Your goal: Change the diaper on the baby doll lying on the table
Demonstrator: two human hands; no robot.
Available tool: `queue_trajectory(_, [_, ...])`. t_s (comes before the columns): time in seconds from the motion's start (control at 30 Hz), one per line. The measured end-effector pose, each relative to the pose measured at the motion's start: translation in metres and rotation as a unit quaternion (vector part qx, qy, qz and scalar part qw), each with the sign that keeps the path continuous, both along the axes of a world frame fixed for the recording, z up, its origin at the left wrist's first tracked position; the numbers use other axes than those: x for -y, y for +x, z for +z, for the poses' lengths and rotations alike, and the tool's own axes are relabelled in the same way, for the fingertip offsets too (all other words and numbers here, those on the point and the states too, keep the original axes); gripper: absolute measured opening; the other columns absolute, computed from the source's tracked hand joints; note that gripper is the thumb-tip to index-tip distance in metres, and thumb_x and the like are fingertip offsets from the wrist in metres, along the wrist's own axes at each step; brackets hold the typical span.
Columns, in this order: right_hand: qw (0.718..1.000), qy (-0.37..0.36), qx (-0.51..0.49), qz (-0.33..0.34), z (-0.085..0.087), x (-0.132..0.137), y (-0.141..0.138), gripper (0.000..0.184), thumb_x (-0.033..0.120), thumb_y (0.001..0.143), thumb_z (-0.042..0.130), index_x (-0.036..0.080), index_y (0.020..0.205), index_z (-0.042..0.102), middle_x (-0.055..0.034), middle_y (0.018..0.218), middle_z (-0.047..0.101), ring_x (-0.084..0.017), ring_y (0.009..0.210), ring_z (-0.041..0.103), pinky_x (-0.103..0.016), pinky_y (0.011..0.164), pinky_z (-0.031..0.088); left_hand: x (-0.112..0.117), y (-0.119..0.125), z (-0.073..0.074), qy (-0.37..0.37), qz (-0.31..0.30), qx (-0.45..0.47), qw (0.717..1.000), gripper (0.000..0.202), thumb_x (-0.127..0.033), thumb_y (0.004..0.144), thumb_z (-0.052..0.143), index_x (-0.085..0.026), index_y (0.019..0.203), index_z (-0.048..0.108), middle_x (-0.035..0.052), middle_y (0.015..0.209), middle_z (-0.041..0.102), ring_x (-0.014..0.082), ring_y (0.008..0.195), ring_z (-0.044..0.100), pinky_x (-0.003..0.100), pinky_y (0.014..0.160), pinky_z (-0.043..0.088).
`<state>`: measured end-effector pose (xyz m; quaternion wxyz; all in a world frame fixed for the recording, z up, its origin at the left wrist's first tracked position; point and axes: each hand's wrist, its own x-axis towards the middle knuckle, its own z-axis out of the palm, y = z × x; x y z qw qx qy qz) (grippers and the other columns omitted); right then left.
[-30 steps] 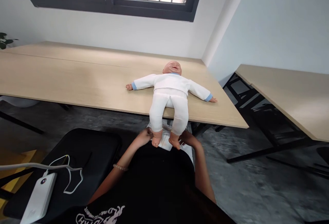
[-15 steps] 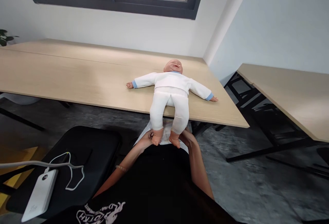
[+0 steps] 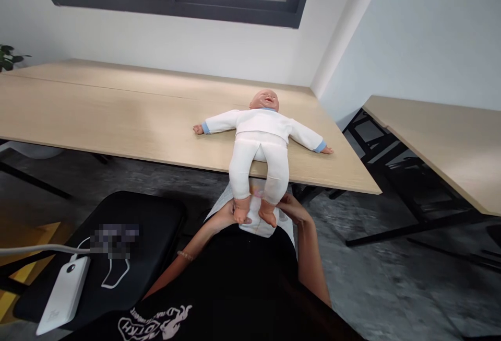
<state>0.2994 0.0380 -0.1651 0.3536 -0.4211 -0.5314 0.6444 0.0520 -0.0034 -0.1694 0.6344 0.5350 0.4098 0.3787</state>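
Observation:
A baby doll (image 3: 260, 137) in white long sleeves and leggings with blue cuffs lies on its back on a pale wooden table (image 3: 117, 116). Its legs hang over the near edge. Below its feet, a white disposable diaper (image 3: 260, 218) spreads open against my front, partly hidden by the doll's legs. My left hand (image 3: 224, 215) grips the diaper's left side, right beside the doll's foot. My right hand (image 3: 293, 208) pinches the diaper's right edge, a little clear of the other foot.
A black padded seat (image 3: 133, 215) stands to my left, holding a white power bank (image 3: 64, 294) with a white cable. Part of the seat is pixelated. A second wooden table (image 3: 438, 142) stands at the right, with black metal legs beneath it.
The diaper has spread wider and shows more below the doll's legs. My hands have moved farther apart, and the view has tilted slightly.

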Motion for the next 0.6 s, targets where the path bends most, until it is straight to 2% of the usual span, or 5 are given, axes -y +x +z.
queue_trajectory(0.13, [1.000, 0.009, -0.022, 0.008, 0.003, 0.004, 0.016, 0.067, 0.055, 0.064, 0.091, 0.019, 0.116, 0.070, -0.0117, 0.125, 0.071, -0.027, 0.117, 0.066, -0.041, 0.107, 0.049, 0.000, -0.005, 0.008, -0.024, -0.185, -0.009, 0.982, 0.067, -0.030, 0.065, 0.089, -0.015, 0.126, 0.066, 0.0101, 0.128, 0.069, 0.0339, 0.125, 0.061, 0.044, 0.110, 0.046])
queue_trajectory(0.23, [0.996, 0.004, -0.003, 0.093, 0.010, 0.008, 0.031, 0.056, 0.058, 0.073, 0.085, 0.015, 0.108, 0.075, -0.0122, 0.113, 0.074, -0.022, 0.103, 0.070, -0.032, 0.095, 0.054, -0.003, -0.009, 0.012, -0.028, -0.286, -0.063, 0.956, 0.058, -0.038, 0.066, 0.088, -0.014, 0.116, 0.073, 0.0083, 0.120, 0.073, 0.0328, 0.121, 0.063, 0.042, 0.111, 0.047])
queue_trajectory(0.3, [0.984, 0.009, 0.011, 0.175, 0.017, 0.009, 0.039, 0.059, 0.061, 0.076, 0.082, 0.011, 0.106, 0.077, -0.0112, 0.094, 0.076, -0.017, 0.082, 0.071, -0.026, 0.078, 0.055, -0.004, -0.014, 0.018, 0.013, -0.340, -0.079, 0.937, 0.067, -0.040, 0.066, 0.089, -0.017, 0.127, 0.070, 0.0067, 0.134, 0.067, 0.0319, 0.133, 0.056, 0.040, 0.119, 0.038])
queue_trajectory(0.43, [0.944, 0.046, -0.019, 0.326, 0.039, 0.014, 0.042, 0.060, 0.060, 0.086, 0.073, 0.006, 0.111, 0.077, -0.0051, 0.062, 0.068, -0.010, 0.053, 0.059, -0.019, 0.057, 0.048, 0.001, -0.027, 0.031, 0.076, -0.412, -0.093, 0.903, 0.083, -0.052, 0.073, 0.086, -0.021, 0.145, 0.058, 0.0064, 0.157, 0.047, 0.0300, 0.151, 0.035, 0.041, 0.128, 0.019])
queue_trajectory(0.6, [0.893, 0.029, -0.010, 0.448, 0.075, 0.023, 0.007, 0.052, 0.050, 0.091, 0.072, 0.005, 0.119, 0.074, -0.0084, 0.076, 0.074, -0.013, 0.064, 0.070, -0.018, 0.063, 0.054, 0.007, -0.044, 0.031, 0.082, -0.450, -0.073, 0.886, 0.084, -0.065, 0.072, 0.081, -0.018, 0.138, 0.064, 0.0091, 0.151, 0.055, 0.0306, 0.144, 0.044, 0.039, 0.125, 0.023])
